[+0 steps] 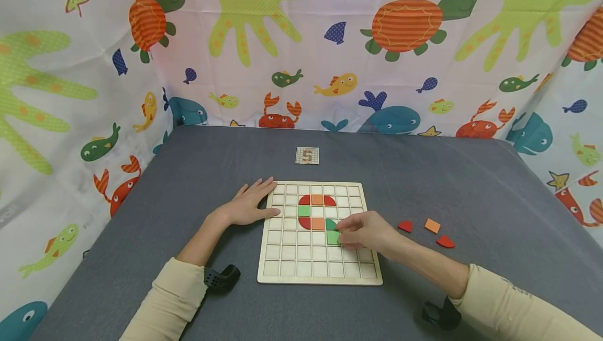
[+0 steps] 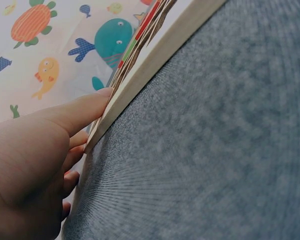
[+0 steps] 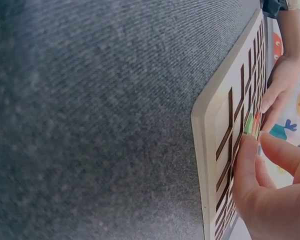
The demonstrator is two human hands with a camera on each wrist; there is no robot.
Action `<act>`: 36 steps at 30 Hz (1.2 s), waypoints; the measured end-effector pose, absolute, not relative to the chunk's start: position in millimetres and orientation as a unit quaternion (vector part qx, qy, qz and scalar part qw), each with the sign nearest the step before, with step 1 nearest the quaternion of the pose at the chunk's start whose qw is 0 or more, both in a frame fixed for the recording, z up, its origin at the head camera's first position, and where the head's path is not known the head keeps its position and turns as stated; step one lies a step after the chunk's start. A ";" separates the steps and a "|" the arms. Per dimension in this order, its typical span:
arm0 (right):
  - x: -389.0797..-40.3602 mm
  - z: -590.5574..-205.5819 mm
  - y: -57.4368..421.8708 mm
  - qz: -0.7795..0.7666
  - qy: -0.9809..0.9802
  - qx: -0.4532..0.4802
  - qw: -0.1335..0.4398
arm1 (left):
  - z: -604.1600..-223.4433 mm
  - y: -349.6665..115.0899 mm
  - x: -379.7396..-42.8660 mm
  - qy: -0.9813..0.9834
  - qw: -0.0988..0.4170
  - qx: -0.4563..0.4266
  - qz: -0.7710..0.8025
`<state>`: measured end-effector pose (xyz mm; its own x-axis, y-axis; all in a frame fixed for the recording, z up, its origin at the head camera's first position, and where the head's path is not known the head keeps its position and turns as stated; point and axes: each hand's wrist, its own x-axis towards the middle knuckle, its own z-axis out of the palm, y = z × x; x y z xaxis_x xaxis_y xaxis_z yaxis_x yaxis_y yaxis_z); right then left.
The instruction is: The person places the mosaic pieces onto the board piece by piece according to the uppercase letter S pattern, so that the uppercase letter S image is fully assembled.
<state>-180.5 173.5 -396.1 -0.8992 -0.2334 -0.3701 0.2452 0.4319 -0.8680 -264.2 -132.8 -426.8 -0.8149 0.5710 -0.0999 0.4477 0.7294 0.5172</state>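
A square wooden grid board (image 1: 297,267) lies on the table, with red, orange and green tiles set in its upper and middle cells. My left hand (image 1: 249,204) rests at the board's upper left edge, fingers spread and thumb (image 2: 92,107) laid over the rim. Over the board's right half, my right hand (image 1: 365,230) pinches a green square tile (image 1: 333,238) at its right side, between thumb and fingers. Just above that tile is a green quarter-round tile (image 1: 331,224), partly covered by my fingertips. The right wrist view shows green (image 3: 248,124) at the fingertips.
Right of the board lie two red quarter-round tiles, one (image 1: 405,226) nearer and one (image 1: 445,242) farther, and an orange square tile (image 1: 432,226). Behind the board is a small card (image 1: 307,155) with a gridded S-like pattern. A printed sea-animal curtain (image 1: 311,42) borders the table.
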 end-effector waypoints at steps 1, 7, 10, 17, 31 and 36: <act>-180.6 -396.3 173.2 -0.532 0.817 0.002 0.222 | -426.5 -132.9 -264.0 0.921 0.128 0.277 0.244; -181.6 -396.4 171.8 -0.532 0.819 -0.003 0.216 | -426.1 -133.6 -263.8 0.918 0.127 0.282 0.249; -182.1 -396.0 171.9 -0.536 0.816 -0.003 0.217 | -426.6 -133.5 -264.6 0.918 0.126 0.284 0.247; -184.8 -394.7 177.6 -0.566 0.790 -0.002 0.237 | -427.3 -133.8 -264.8 0.918 0.127 0.284 0.246; -201.3 -373.4 210.9 -0.578 0.770 0.048 0.266 | -426.3 -133.2 -264.3 0.919 0.131 0.280 0.244; -207.4 -366.3 224.9 -0.577 0.775 0.055 0.253 | -427.5 -134.0 -264.8 0.918 0.128 0.282 0.246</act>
<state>-207.4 224.9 -366.3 -0.8664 -0.2058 -0.4550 0.3768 0.3286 -0.8660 -264.8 -134.0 -427.5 -0.8086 0.5804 -0.0967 0.4540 0.7200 0.5249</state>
